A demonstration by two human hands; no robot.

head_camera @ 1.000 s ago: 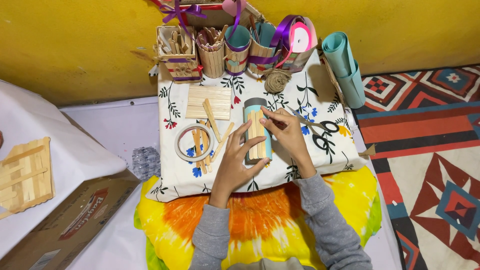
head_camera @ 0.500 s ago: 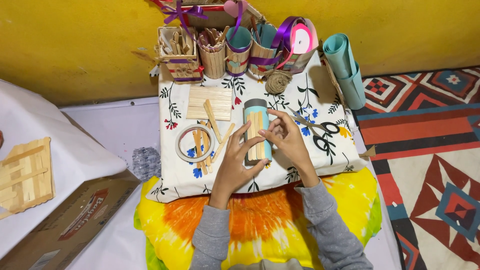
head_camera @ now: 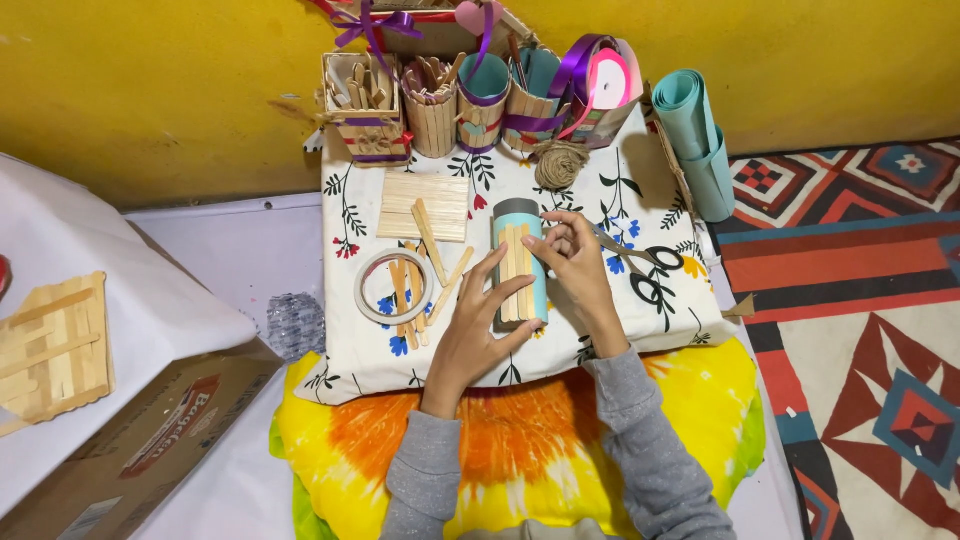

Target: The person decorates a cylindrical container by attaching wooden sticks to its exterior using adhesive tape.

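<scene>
A teal paper-wrapped tube (head_camera: 520, 262) lies on the floral cloth (head_camera: 640, 200) with several wooden craft sticks stuck along its side. My left hand (head_camera: 478, 325) cradles the tube from below and left, fingers spread across the sticks. Against the tube's right side, my right hand (head_camera: 580, 268) presses its fingertips near the top sticks. Loose craft sticks (head_camera: 418, 278) and a tape ring (head_camera: 393, 287) lie just left of my left hand. Black-handled scissors (head_camera: 645, 262) rest right of my right hand.
Stick-covered pots with purple ribbon (head_camera: 470, 100) line the back by the yellow wall. A twine ball (head_camera: 560, 163), a flat stick panel (head_camera: 425, 205) and rolled teal paper (head_camera: 695, 140) sit nearby. A cardboard box (head_camera: 150, 440) and a stick panel (head_camera: 55, 350) are at the left; a patterned rug (head_camera: 860, 300) lies at the right.
The tube has stayed in both hands. My left fingers have spread wider over the sticks, and my right hand has shifted slightly up along the tube's side.
</scene>
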